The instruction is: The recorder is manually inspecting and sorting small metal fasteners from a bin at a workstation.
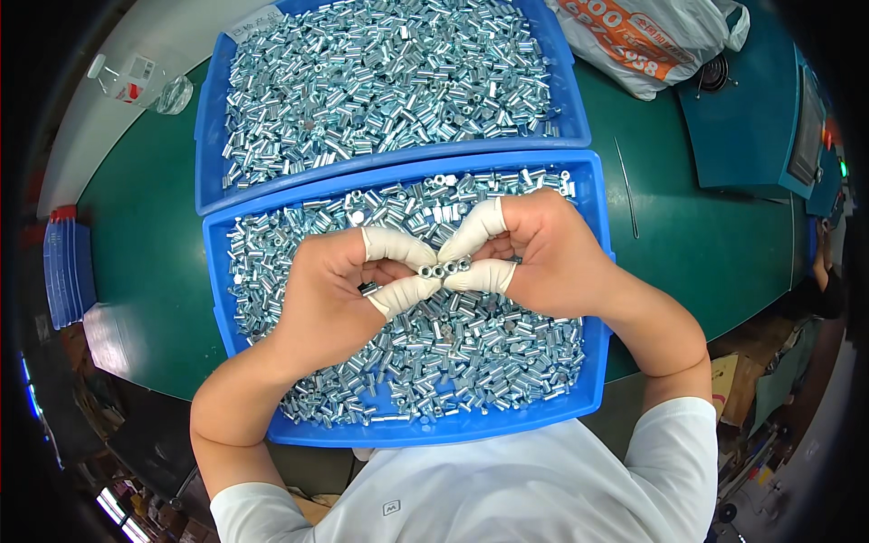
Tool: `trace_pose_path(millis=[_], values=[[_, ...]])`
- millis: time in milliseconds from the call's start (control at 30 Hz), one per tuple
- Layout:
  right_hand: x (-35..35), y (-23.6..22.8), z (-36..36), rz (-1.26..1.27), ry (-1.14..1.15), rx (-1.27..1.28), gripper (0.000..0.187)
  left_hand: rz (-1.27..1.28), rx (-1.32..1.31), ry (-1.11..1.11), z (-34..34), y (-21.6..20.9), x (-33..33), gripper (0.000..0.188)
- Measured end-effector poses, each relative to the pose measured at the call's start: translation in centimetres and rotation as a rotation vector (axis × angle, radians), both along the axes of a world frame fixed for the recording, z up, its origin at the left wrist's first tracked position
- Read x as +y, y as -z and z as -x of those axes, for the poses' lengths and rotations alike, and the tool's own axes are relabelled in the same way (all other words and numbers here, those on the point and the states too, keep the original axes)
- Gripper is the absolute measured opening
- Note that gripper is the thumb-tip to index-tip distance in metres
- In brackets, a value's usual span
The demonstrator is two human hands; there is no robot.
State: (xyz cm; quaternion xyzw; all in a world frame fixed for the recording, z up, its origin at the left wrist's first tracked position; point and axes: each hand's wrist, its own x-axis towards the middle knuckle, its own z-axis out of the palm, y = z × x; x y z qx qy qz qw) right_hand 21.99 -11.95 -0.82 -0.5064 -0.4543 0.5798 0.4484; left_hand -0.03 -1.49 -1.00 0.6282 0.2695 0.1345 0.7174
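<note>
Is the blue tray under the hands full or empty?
Nearly full: small shiny metal sleeves cover most of the near blue plastic tray, with blue floor showing only near its edges.

Bright even overhead light, sharp focus at centre, small glints across the heaped metal sleeves [389, 81], soft short shadows under the hands, strong fisheye bending of the blue trays [579, 136] and green counter [724, 244], black vignette at the corners, edges dim and smeared

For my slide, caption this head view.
Both hands pinch a row of small metal sleeves above a blue tray full of them.
</note>
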Motion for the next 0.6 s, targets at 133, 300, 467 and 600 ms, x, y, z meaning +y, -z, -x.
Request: trace_pose_path(millis=[133,300,467,600], values=[[0.1,-0.6,-0.4,0.073,-0.027,-0.025,0.017,-0.219,0.049,0.054,0.0,-0.5,-0.1,0.02],[-0.1,-1.3,-0.5,0.158,-0.105,0.08,0.016,-0.404,-0.01,0.135,0.1,-1.0,0.0,0.016],[-0.8,-1.8,-0.2,0.257,-0.16,0.249,0.016,-0.442,-0.091,0.193,0.3,-1.5,-0.3,0.016],[-1.0,-1.2,0.0,0.257,-0.189,0.334,0.018,-0.408,-0.087,0.235,0.6,-1.8,-0.1,0.018]])
